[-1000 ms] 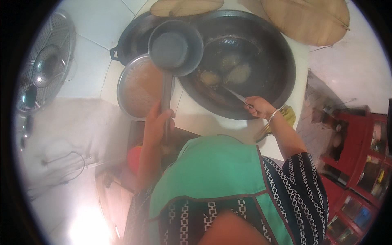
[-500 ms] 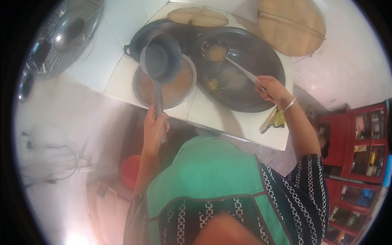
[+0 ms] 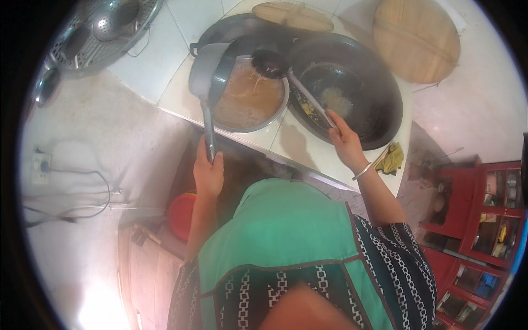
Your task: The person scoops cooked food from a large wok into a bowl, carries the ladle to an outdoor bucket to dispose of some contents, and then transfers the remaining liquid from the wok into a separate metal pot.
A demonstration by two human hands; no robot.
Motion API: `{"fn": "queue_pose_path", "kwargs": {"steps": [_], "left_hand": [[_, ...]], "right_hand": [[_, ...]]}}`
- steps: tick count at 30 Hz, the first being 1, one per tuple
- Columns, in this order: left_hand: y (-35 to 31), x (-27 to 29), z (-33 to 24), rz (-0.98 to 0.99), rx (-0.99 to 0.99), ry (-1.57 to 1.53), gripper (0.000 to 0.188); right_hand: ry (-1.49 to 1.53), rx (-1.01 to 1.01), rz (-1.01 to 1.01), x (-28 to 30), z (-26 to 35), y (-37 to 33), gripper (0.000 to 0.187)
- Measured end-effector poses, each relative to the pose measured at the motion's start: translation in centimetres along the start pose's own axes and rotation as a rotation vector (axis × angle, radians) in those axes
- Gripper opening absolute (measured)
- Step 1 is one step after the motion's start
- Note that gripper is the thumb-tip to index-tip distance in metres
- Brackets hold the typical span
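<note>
My left hand (image 3: 209, 173) is wrapped round the handle of a large, deep metal dipper (image 3: 204, 74). The dipper is turned on its side over the left part of a round metal basin (image 3: 286, 96) of brownish liquid. In my right hand (image 3: 346, 140) is a long-handled ladle (image 3: 269, 64), its bowl tipped over the basin; a thin pale stream falls from it. To the right, a big dark wok (image 3: 385, 104) holds a little cloudy liquid at its bottom and yellow bits on its near-left side.
Behind the basin sits another dark wok (image 3: 234, 25), partly covered by a wooden lid (image 3: 293, 15). A larger wooden lid (image 3: 416, 41) leans against the wall. A yellow-green cloth (image 3: 390, 159) lies at the counter's right corner. Strainers (image 3: 113, 25) hang on the left.
The ladle has moved left from the wok to above the basin and tipped, letting its liquid run out. My left hand has rolled the dipper onto its side. The view has shifted slightly.
</note>
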State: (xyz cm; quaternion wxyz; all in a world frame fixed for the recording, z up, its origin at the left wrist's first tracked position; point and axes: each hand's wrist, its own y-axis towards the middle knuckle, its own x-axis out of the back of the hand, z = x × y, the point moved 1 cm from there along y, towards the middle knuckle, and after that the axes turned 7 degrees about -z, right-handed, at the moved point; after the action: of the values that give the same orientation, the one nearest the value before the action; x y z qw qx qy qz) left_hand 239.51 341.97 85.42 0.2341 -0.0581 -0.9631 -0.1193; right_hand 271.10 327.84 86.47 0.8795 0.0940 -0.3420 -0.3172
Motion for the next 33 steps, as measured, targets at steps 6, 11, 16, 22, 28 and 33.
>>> {"fn": "queue_pose_path", "kwargs": {"steps": [6, 11, 16, 22, 28, 33], "left_hand": [[1.7, -11.7, -6.2, -0.067, 0.213, -0.193, 0.053], [5.1, -24.5, -13.2, -0.089, 0.201, -0.238, 0.049], [7.3, -32.4, -16.9, -0.093, 0.193, -0.109, 0.049], [8.1, -34.1, -18.8, -0.054, 0.201, -0.173, 0.049], [5.7, -26.1, -17.4, -0.030, 0.196, -0.275, 0.045], [2.4, -15.9, -13.0, -0.041, 0.163, -0.281, 0.043]], "right_hand": [[-0.049, -0.502, 0.052, 9.9, -21.3, 10.0, 0.040], [-0.489, -0.260, 0.075, 16.2, -40.3, 17.7, 0.038], [-0.545, -0.383, 0.206, 17.7, -46.3, 24.0, 0.039], [0.103, -0.633, 0.367, 21.0, -46.2, 23.1, 0.042], [0.662, -1.017, 0.435, 21.4, -31.9, 19.7, 0.044], [0.460, -0.750, 0.373, 17.6, -17.7, 13.7, 0.043]]}}
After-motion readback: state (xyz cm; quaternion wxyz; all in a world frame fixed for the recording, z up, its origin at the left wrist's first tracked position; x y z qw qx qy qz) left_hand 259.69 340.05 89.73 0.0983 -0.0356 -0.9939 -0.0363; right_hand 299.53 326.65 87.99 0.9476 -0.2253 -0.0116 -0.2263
